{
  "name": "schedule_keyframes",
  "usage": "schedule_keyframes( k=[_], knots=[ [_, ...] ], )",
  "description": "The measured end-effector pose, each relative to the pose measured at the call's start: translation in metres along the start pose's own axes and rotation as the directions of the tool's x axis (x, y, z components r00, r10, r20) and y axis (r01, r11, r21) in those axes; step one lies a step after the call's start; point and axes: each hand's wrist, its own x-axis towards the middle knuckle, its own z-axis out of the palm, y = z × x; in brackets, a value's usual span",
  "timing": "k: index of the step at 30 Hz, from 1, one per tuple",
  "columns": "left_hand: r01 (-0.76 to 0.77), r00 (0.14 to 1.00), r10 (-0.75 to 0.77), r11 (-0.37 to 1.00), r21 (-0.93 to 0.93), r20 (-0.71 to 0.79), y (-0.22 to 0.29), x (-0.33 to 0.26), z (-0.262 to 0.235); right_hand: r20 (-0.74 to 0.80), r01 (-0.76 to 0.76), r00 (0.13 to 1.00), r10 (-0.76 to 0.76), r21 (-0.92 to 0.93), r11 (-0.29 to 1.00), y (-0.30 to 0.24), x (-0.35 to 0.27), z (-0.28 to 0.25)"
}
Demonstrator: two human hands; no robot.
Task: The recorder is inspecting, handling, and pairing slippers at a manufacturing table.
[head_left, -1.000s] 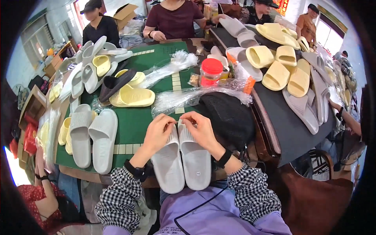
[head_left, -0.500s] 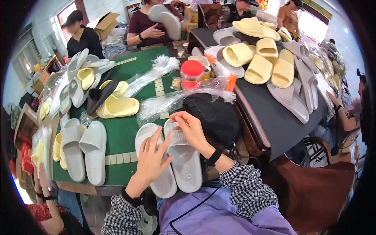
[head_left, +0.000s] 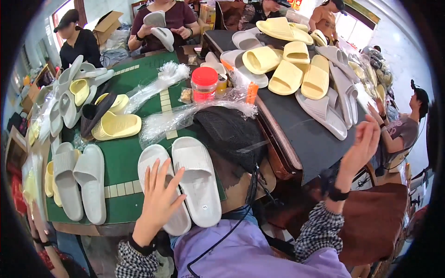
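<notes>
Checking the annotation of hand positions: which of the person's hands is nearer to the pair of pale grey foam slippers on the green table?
Left. The left hand rests on the pair of pale grey foam slippers; the right hand is raised far off to the right, beside the black table.

clear plastic bags (head_left: 185,118) mid-table | open cardboard box (head_left: 107,24) far-left

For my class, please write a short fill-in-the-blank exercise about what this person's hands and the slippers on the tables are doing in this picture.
1. The left hand rests with spread fingers on a pair of ____ slippers.
2. The right hand is raised, open, beside the ____ table piled with slippers.
3. The jar on the green table has a ____ lid.
4. The slippers heaped nearest the jar on the dark table are mostly pale ____.

Missing words: grey; dark; red; yellow
</notes>
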Motion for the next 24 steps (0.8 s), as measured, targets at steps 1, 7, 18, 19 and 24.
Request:
schedule_keyframes(
  k=[1, 7, 18, 19, 24],
  knots=[
    [0.019, 1.0, -0.019, 1.0, -0.009, -0.013, 0.005, -0.005, -0.003, 0.009, 0.01, 1.0, -0.01, -0.006, 1.0, 0.008, 0.014, -0.012],
    [0.251, 0.967, -0.253, 0.944, -0.212, 0.018, 0.018, -0.038, -0.013, 0.387, 0.195, 0.918, 0.091, -0.638, 0.745, 0.088, 0.059, -0.039],
    [0.078, 0.997, -0.078, 0.997, -0.002, 0.029, 0.005, -0.013, 0.027, 0.521, 0.112, 0.685, 0.509, -0.766, 0.633, 0.202, 0.062, -0.007],
    [0.088, 0.995, -0.087, 0.996, -0.012, 0.059, 0.005, -0.013, 0.03, 0.525, 0.137, 0.674, 0.52, -0.78, 0.611, 0.2, 0.061, -0.012],
    [0.168, 0.986, -0.168, 0.985, -0.046, 0.009, 0.007, -0.031, 0.029, 0.63, -0.062, 0.447, 0.635, -0.686, 0.725, 0.162, 0.044, -0.028]
  ],
)
